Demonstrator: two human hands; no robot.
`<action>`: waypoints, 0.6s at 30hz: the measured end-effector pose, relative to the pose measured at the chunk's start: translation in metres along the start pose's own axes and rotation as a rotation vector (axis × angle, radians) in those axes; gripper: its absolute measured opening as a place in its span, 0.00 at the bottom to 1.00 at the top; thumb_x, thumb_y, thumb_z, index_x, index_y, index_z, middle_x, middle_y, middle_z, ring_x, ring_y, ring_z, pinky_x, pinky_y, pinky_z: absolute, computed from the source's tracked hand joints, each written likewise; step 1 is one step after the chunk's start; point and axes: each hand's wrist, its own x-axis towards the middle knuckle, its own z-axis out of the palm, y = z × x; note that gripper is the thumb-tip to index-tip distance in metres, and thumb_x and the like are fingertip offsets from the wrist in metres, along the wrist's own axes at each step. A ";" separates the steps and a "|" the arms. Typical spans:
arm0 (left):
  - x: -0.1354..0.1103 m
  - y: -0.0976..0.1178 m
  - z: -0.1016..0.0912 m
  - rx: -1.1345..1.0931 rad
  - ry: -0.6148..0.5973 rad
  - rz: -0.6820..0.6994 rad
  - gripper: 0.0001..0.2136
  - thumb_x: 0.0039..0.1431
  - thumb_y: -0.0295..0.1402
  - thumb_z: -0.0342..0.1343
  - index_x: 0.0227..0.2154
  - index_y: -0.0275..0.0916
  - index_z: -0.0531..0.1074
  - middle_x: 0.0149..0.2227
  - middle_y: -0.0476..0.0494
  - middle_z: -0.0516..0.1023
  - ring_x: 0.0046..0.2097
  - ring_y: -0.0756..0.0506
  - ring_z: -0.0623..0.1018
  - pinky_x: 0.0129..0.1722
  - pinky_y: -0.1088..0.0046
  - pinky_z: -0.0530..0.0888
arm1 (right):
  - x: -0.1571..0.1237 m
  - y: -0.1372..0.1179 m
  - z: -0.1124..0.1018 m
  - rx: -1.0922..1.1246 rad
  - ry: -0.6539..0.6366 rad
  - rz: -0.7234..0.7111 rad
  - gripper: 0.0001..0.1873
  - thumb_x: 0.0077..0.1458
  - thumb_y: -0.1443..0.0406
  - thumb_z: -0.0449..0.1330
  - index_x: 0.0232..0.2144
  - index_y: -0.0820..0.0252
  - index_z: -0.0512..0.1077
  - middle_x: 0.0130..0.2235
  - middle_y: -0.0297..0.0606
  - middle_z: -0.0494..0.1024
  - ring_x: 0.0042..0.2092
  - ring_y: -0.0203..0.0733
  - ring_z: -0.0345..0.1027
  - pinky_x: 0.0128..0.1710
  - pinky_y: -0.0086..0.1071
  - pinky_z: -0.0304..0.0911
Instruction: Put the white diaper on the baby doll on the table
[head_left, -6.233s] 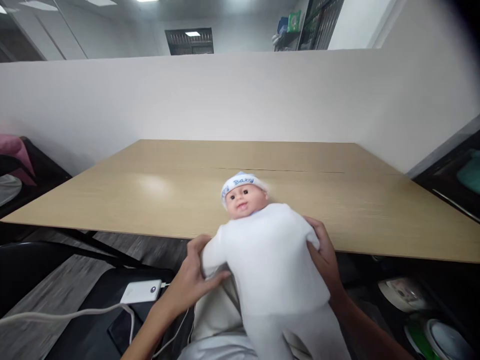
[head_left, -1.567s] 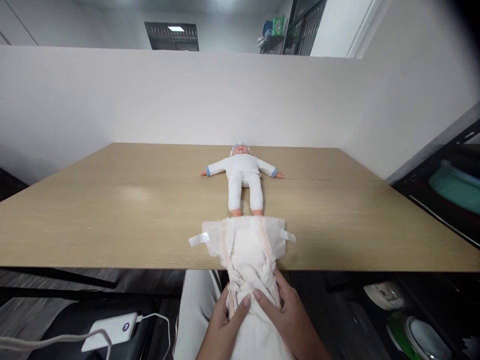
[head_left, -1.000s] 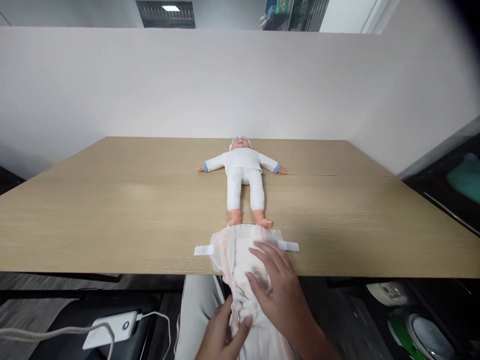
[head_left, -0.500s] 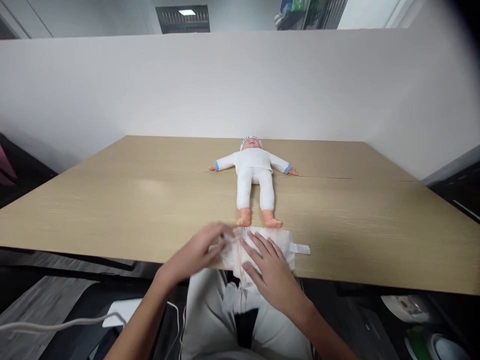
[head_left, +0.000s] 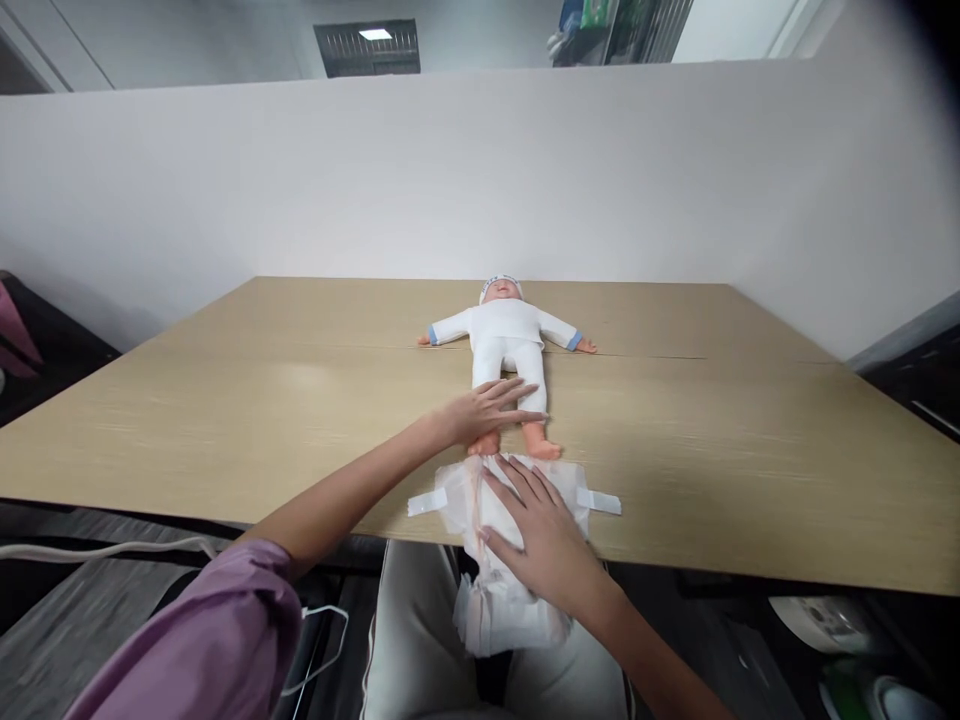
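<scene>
A baby doll (head_left: 508, 325) in a white suit with blue cuffs lies on its back on the table, arms spread and feet toward me. My left hand (head_left: 495, 408) reaches over its lower legs, fingers stretched out and apart; whether it touches them I cannot tell. Just below the doll's feet a white diaper (head_left: 480, 570) is spread out, its lower part hanging over the table edge above my lap. Both of its side tabs are unfolded outward. Flat on the diaper's middle rests my right hand (head_left: 536, 535), fingers spread, covering part of it.
The wooden table (head_left: 300, 400) runs wide to both sides, with a pale partition (head_left: 420, 180) behind it. A white cable (head_left: 112, 548) crosses at the lower left. Round objects (head_left: 821, 620) sit low at the right, under the table.
My left hand has left the diaper's left side and moved up and forward over the doll's legs. The left tab now shows, stretched outward. My right hand stays in place.
</scene>
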 end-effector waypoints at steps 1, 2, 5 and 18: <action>0.002 -0.002 0.000 -0.009 0.010 0.027 0.55 0.39 0.20 0.68 0.72 0.46 0.52 0.77 0.34 0.44 0.75 0.29 0.51 0.71 0.52 0.55 | 0.000 0.000 0.000 0.000 -0.003 0.000 0.36 0.66 0.53 0.58 0.73 0.47 0.56 0.74 0.36 0.55 0.74 0.51 0.48 0.73 0.54 0.50; 0.004 -0.005 0.000 -0.025 0.028 0.050 0.51 0.41 0.21 0.68 0.71 0.45 0.56 0.77 0.36 0.46 0.75 0.29 0.52 0.71 0.52 0.56 | 0.000 0.000 0.000 0.000 -0.005 -0.001 0.36 0.66 0.53 0.58 0.73 0.47 0.55 0.75 0.36 0.55 0.74 0.52 0.47 0.73 0.54 0.50; 0.012 -0.008 0.003 -0.091 0.124 0.105 0.31 0.54 0.28 0.62 0.63 0.41 0.67 0.73 0.38 0.59 0.72 0.32 0.59 0.69 0.52 0.58 | 0.001 0.001 0.000 0.007 -0.020 -0.005 0.36 0.66 0.53 0.58 0.73 0.47 0.56 0.75 0.35 0.53 0.74 0.52 0.46 0.73 0.55 0.50; 0.039 -0.040 -0.044 -0.515 0.299 -0.021 0.17 0.64 0.32 0.55 0.55 0.45 0.72 0.54 0.42 0.80 0.54 0.37 0.73 0.54 0.59 0.71 | 0.037 0.037 -0.010 0.071 -0.155 -0.033 0.37 0.69 0.47 0.54 0.74 0.41 0.50 0.76 0.33 0.49 0.76 0.47 0.42 0.74 0.54 0.46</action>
